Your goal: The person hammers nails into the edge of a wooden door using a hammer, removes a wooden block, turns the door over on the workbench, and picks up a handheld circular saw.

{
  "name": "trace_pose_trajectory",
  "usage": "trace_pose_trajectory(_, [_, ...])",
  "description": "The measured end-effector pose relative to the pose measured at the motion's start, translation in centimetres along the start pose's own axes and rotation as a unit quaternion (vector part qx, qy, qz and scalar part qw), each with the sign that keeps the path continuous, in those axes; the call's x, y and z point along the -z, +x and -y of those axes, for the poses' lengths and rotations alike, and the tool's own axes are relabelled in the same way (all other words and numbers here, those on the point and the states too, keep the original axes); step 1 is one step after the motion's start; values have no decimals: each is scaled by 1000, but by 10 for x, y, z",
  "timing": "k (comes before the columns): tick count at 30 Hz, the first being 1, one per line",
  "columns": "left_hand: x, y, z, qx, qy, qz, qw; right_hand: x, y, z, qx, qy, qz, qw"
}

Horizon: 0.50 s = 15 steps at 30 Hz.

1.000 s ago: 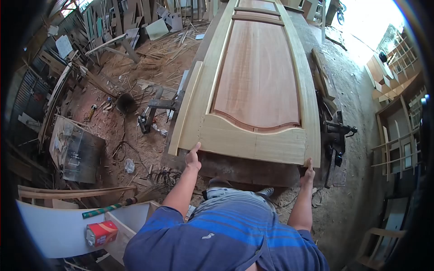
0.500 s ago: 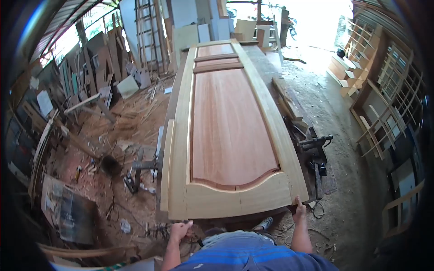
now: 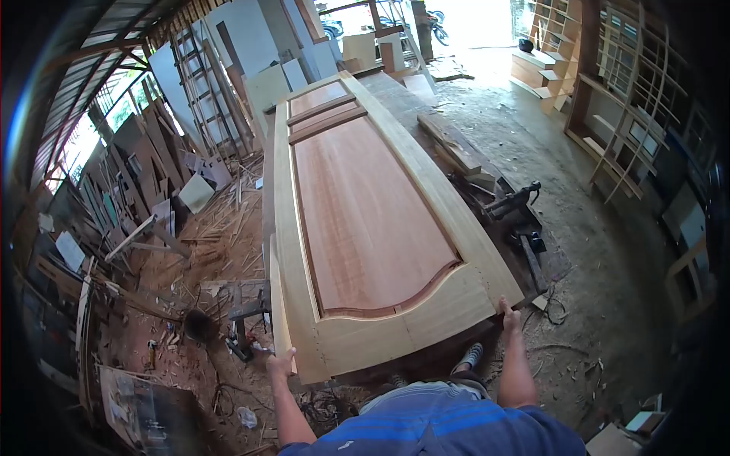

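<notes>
A large panelled wooden door point(image 3: 365, 338), with a pale frame and reddish inner panels, lies flat on a workbench in front of me. My left hand point(image 3: 280, 365) is closed around the near end of a narrow pale wood strip point(image 3: 280, 304) along the door's left edge. Its thumb points up, and the fingers are partly hidden. At the near right corner, my right hand point(image 3: 510, 315) grips the door, thumb against the edge and the other fingers largely out of sight.
Clamps point(image 3: 513, 201) stick out from the bench's right side beside loose boards point(image 3: 450, 144). Wood scraps and sawdust cover the floor at left, where a clamp point(image 3: 247, 311) also juts out. Leaning boards point(image 3: 125, 163) line the left wall; wooden lattice frames point(image 3: 635, 99) stand right.
My left hand has moved from below the door's near edge to the end of the strip and closed on it. My right hand stays at the corner. My view has tilted.
</notes>
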<state>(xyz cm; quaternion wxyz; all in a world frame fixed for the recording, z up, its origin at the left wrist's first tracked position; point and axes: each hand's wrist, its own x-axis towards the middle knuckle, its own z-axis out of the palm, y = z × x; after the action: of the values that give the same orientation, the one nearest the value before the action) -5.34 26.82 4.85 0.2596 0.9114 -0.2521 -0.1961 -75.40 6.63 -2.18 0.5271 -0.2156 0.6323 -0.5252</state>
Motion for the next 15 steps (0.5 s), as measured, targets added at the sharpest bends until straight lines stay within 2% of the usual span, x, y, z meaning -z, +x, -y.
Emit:
trace_pose_trajectory(2, [22, -4, -13, 22, -20, 4, 1000, 4, 10, -12, 10, -29, -32, 999])
trace_pose_trajectory(5, [57, -31, -27, -30, -71, -20, 997, 3, 7, -17, 31, -34, -38, 998])
trace_pose_trajectory(7, [74, -47, -24, 40, -121, -15, 992, 0, 1, -10, 45, -34, -39, 998])
trace_pose_trajectory(9, [84, -77, -22, -45, -192, -8, 980, -4, -11, 0, 45, -58, -44, 996])
trace_pose_trajectory(10, [80, -92, -33, -70, -250, -9, 966, -4, -4, -6, 34, -214, -134, 967])
trace_pose_trajectory(11, [73, -113, -41, -87, -305, -7, 948, -19, -21, -4, 114, -245, -233, 934])
trace_pose_trajectory(12, [69, -122, -49, -96, -354, 32, 930, -34, -48, 14, 163, -272, -283, 905])
trace_pose_trajectory(13, [64, -131, -57, -101, -401, 72, 908, -51, -75, 30, 291, -352, -348, 819])
trace_pose_trajectory(14, [59, -135, -69, -100, -439, 144, 881, -61, -79, 32, 385, -354, -321, 789])
trace_pose_trajectory(15, [54, -141, -80, -94, -474, 212, 849, -89, -116, 60, 370, -336, -252, 829])
